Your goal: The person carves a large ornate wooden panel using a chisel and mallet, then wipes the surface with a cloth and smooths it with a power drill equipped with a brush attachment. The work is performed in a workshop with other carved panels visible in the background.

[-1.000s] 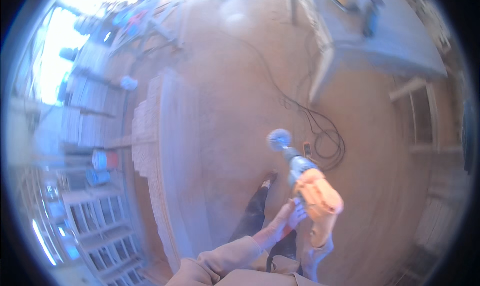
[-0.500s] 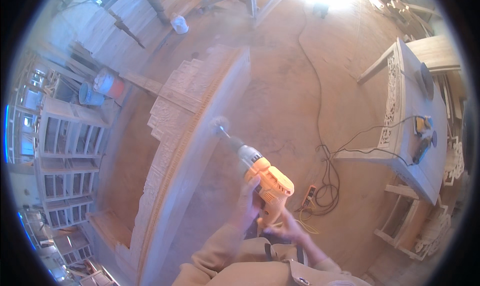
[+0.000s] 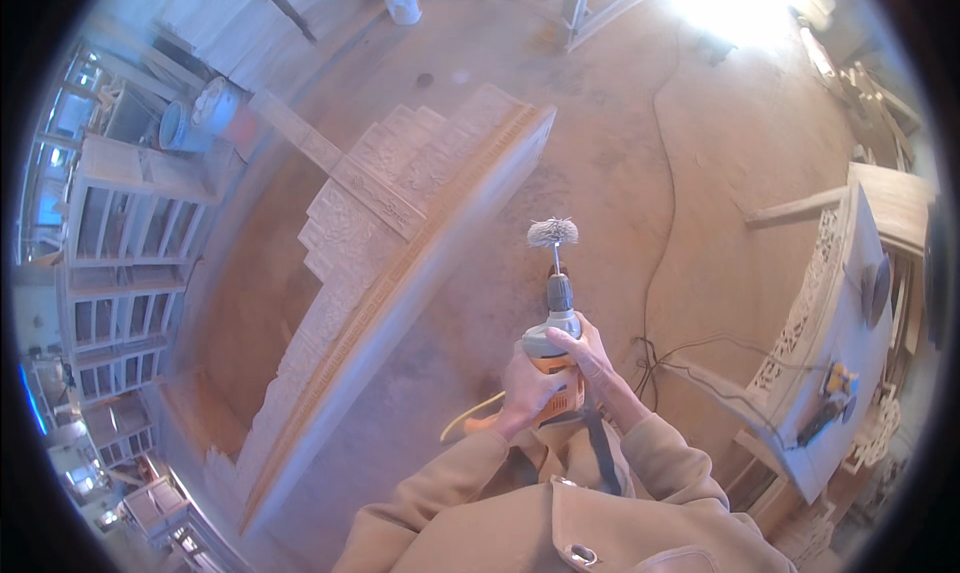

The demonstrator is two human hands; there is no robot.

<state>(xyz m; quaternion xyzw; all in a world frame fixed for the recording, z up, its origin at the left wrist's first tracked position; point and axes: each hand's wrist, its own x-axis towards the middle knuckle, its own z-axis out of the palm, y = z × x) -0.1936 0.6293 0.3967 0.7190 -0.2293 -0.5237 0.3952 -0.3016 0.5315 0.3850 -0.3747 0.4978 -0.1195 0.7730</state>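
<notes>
In front of my body I hold an orange and grey power drill (image 3: 546, 345), with its chuck pointing away from me. A round brush (image 3: 552, 233) with pale frayed bristles is fixed to the chuck by a thin shaft. My left hand (image 3: 532, 388) is closed around the drill's body from the left. On the right side, my right hand (image 3: 592, 356) grips the drill near its grey front housing. The brush hangs over the floor, apart from the long carved wooden panel (image 3: 375, 213) to its left. The drill's lower handle is mostly hidden.
A pale carved table (image 3: 845, 273) at the right carries power tools (image 3: 835, 393). Dark cables (image 3: 660, 358) lie on the dusty floor between it and me. Slatted furniture frames (image 3: 125, 293) and buckets (image 3: 215, 108) stand at the left. A yellow cord (image 3: 472, 413) trails beside my left forearm.
The brush has come away from the panel's edge, and the drill has swung right and points straight ahead. My right hand has moved from the handle to the drill's front. The view has shifted.
</notes>
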